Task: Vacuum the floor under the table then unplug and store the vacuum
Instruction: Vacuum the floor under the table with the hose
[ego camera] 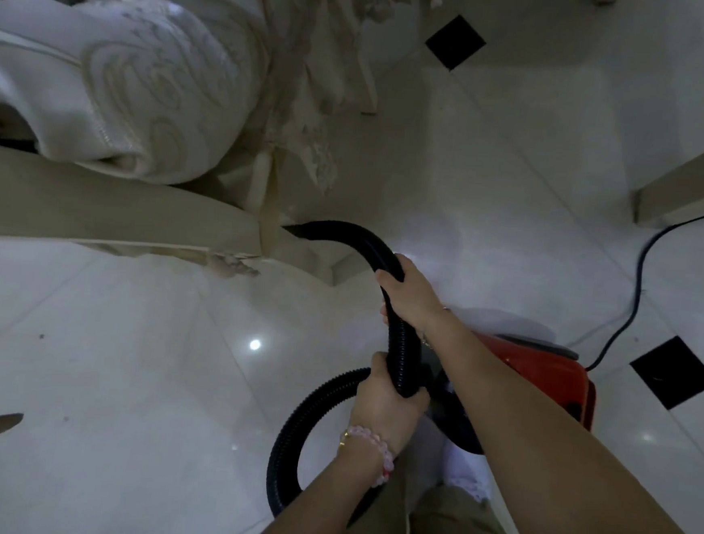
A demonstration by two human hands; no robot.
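Observation:
A black ribbed vacuum hose (pixel 344 234) arcs from the red vacuum body (pixel 544 370) at lower right toward the cream carved table (pixel 93 208) on the left. Its slanted nozzle tip (pixel 296 228) points at the table's edge, just above the floor. My right hand (pixel 411 290) grips the hose high up, near the bend. My left hand (pixel 386 400), with a pink bead bracelet, grips the hose lower down, close to the vacuum. The hose loops (pixel 286 443) on the floor behind my left wrist. A dark power cord (pixel 633 306) runs from the vacuum to the right.
An upholstered chair seat (pixel 154 82) with embroidered fabric sits above the table edge at upper left. A chair leg (pixel 368 87) stands behind. A beige furniture base (pixel 693 184) is at the right. The glossy white tile floor (pixel 124 354) has black diamond insets (pixel 455 42).

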